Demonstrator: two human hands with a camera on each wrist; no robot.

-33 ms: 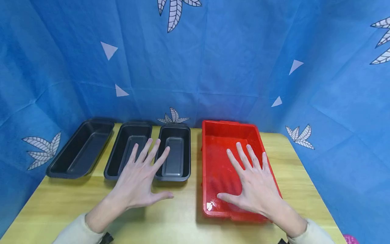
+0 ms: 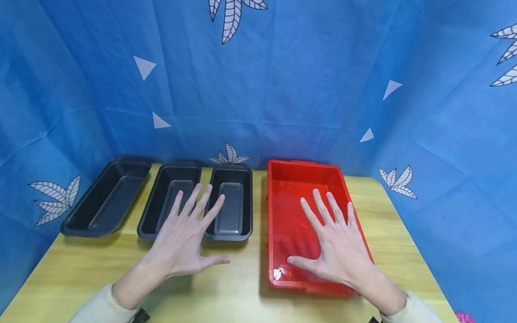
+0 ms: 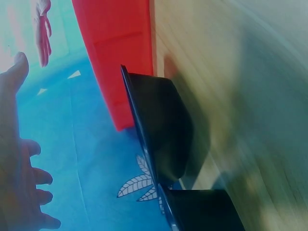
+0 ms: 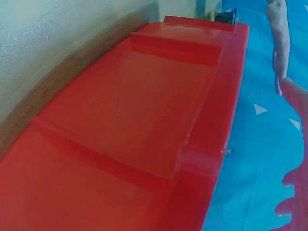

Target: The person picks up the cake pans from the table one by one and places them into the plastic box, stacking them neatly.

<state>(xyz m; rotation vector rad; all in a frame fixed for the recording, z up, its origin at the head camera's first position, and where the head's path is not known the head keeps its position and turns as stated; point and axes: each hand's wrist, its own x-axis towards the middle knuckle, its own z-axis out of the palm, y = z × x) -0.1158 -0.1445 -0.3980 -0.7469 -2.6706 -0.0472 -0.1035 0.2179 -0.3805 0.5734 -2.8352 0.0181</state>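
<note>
My left hand (image 2: pixel 181 240), fingers spread wide and palm down, hovers over the near ends of the middle black loaf pan (image 2: pixel 173 193) and the right black loaf pan (image 2: pixel 230 206). It holds nothing. Over the red tray (image 2: pixel 288 215) is my right hand (image 2: pixel 339 244), likewise spread and holding nothing. In the left wrist view, the left hand (image 3: pixel 14 159) stays well above the pan (image 3: pixel 159 120). The right wrist view has the right hand (image 4: pixel 298 192) raised above the rim of the red tray (image 4: pixel 134 91). The pans and tray show bare floors where visible.
A third, longer black pan (image 2: pixel 115 202) sits slantwise at the table's left. All the containers stand on a light wooden table (image 2: pixel 238 278). Blue cloth (image 2: pixel 307 89) with white leaf and triangle prints hangs behind and at both sides. A pink thing (image 2: pixel 464 316) peeks in at bottom right.
</note>
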